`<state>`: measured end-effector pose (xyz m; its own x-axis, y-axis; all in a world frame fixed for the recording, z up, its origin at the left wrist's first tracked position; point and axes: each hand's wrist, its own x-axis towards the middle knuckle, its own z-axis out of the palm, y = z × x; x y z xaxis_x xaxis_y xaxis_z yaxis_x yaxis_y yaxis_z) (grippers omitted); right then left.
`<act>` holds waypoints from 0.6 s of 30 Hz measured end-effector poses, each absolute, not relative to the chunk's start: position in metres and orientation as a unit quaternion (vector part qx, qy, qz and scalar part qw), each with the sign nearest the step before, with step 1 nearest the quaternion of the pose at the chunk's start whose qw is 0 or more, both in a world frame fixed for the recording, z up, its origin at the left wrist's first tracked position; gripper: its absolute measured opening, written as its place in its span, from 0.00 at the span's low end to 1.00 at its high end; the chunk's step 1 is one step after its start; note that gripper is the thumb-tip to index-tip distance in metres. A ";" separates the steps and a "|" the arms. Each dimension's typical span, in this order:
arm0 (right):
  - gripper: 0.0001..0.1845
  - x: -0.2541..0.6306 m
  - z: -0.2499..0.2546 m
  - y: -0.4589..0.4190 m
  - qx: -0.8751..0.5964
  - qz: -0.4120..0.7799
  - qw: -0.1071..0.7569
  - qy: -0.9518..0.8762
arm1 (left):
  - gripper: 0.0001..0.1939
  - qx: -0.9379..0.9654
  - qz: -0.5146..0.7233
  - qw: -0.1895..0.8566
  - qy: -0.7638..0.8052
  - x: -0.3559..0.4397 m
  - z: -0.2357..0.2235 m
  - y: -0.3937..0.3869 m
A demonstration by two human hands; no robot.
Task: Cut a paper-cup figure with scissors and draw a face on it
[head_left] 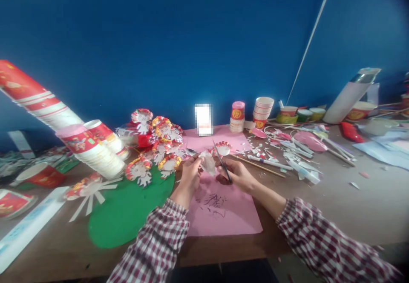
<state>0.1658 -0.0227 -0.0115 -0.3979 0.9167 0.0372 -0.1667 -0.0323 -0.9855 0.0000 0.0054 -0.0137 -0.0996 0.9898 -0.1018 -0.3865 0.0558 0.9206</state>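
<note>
Over the pink sheet (236,215), my left hand (191,172) is closed on a crumpled whitish piece of paper (208,164). My right hand (238,175) grips a pair of scissors (223,162), whose blades point up and away, just right of the paper. Whether the blades touch the paper I cannot tell. Just beyond the hands lies a paper-cup flower (223,149) with a red and yellow curled rim. Dark pen marks (214,204) show on the pink sheet in front of the hands.
Several finished-looking cup flowers (140,170) lie on and behind a green sheet (128,215) at left. Stacked paper cups (96,155) lean farther left. Paper scraps, sticks (258,166) and a glue stick-like white tube (303,172) clutter the right. A blue wall (191,40) stands behind.
</note>
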 end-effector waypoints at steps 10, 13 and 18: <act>0.19 0.164 -0.018 -0.022 -0.357 0.554 0.429 -0.618 | 0.14 0.344 0.602 0.586 0.420 0.000 -0.011 0.005; 0.18 0.165 -0.023 -0.016 -0.373 0.546 0.480 -0.576 | 0.15 0.318 0.606 0.592 0.425 0.000 -0.008 0.004; 0.16 0.165 -0.027 -0.013 -0.405 0.560 0.464 -0.554 | 0.15 0.286 0.589 0.634 0.412 0.003 -0.005 0.000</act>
